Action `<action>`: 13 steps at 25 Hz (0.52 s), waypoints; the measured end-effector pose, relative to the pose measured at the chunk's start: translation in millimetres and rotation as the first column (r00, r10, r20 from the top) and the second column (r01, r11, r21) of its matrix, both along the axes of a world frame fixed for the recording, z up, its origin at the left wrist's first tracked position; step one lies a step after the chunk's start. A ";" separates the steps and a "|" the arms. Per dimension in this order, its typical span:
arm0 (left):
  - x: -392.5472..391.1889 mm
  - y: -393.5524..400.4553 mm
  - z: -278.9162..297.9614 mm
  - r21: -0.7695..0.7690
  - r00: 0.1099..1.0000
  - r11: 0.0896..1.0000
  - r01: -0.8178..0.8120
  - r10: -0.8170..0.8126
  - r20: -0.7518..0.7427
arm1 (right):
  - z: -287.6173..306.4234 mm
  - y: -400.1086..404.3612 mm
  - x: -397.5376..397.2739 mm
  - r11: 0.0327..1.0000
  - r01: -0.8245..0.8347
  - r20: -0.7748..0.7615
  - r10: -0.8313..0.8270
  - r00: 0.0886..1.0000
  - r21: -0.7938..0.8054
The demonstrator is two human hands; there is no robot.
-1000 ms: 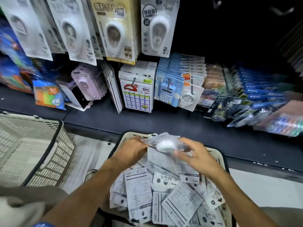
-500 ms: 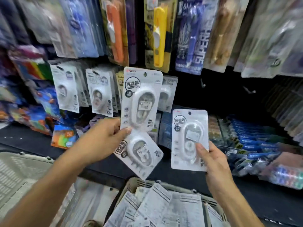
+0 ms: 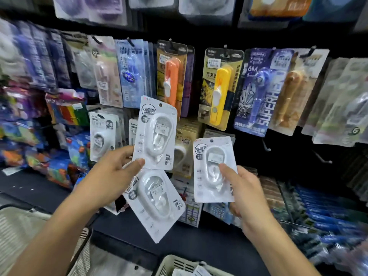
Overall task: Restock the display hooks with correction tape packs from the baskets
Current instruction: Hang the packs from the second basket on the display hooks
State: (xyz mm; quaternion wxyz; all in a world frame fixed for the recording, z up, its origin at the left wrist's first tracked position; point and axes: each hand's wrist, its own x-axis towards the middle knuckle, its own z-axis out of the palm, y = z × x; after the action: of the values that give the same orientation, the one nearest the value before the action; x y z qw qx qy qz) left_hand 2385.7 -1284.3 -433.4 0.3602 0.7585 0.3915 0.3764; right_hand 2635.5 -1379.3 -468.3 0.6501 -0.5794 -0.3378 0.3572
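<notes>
While both forearms reach up toward the display wall, the left hand pinches two white correction tape packs: the upper pack stands nearly upright, its lower left corner under the thumb, and the lower pack fans out down and to the right of it. To the right of the upper pack, the right hand grips a third pack, thumb pressed on its blister front, fingers behind. A cream basket sits below these packs.
</notes>
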 end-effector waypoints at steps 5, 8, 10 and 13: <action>0.5 -11.2 2.3 -0.050 0.996 0.995 0.086 -0.086 -0.001 | -11.6 2.9 -12.9 0.997 0.075 -0.089 -0.075 0.993 -0.004; 1.6 -15.4 2.4 -0.075 0.993 0.990 0.120 -0.118 0.026 | -8.8 1.7 -10.9 0.996 0.095 -0.085 -0.094 0.992 0.000; 2.4 -17.7 4.9 -0.137 0.987 0.981 0.140 -0.128 0.096 | -9.5 -3.9 -6.6 0.996 0.094 -0.071 -0.094 0.993 -0.005; 5.0 -17.7 7.5 -0.186 0.965 0.962 0.200 -0.161 0.205 | -9.1 -5.1 -3.3 0.995 0.095 -0.033 -0.096 0.995 -0.030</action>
State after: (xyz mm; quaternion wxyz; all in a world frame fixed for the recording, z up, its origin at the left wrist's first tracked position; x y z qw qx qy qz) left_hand 2390.8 -1302.0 -425.9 0.5048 0.7110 0.3214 0.3693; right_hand 2632.2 -1384.4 -477.3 0.6640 -0.5977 -0.2933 0.3403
